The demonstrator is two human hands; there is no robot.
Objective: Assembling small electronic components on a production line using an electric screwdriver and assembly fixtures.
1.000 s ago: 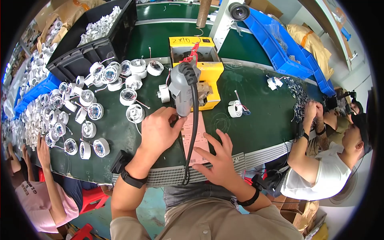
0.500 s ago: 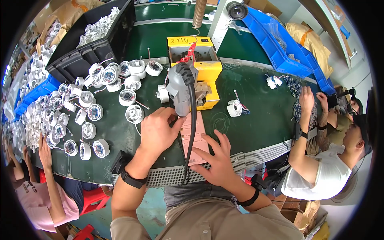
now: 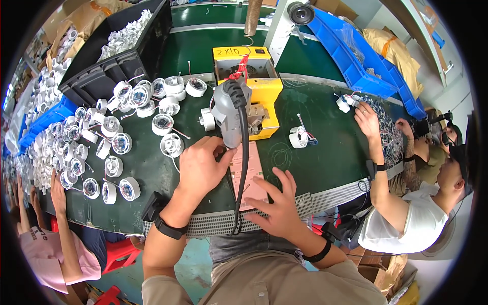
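Note:
My left hand is closed at the lower end of a grey corded tool, its thumb and curled fingers drawn together. The tool partly covers the fingertips, so what they hold is hidden. In front of a yellow machine with an open top and red wires, the tool stands with its black cord looping down toward me. My right hand has its fingers spread over a pink printed card, holding nothing. Beside the machine's left side is a white round part.
Many white round housings with circuit boards cover the bench's left side. A black crate and blue bins stand behind. One white part lies right of the machine. Co-workers sit on both sides; one hand is at the right.
The right co-worker's raised hand has moved left from the pile of small dark parts toward a white part, which has shifted slightly. My right hand has moved only a little; my left stays put.

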